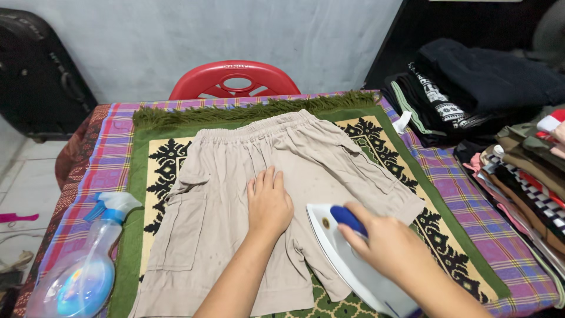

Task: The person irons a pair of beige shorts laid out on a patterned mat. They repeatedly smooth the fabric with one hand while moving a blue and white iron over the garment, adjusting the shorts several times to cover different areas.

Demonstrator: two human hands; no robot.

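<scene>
A pair of beige cargo shorts (223,171) lies spread flat on a green patterned mat (438,235), waistband toward the far side. My left hand (269,203) presses flat on the middle of the shorts, fingers together and pointing away from me. My right hand (385,241) grips the blue handle of a white iron (347,259), which rests on the lower right leg of the shorts.
A clear spray bottle (88,265) with a light blue trigger lies at the mat's left edge on the plaid cloth (106,165). Stacks of folded clothes (524,159) fill the right side. A red plastic chair (235,79) stands behind the table.
</scene>
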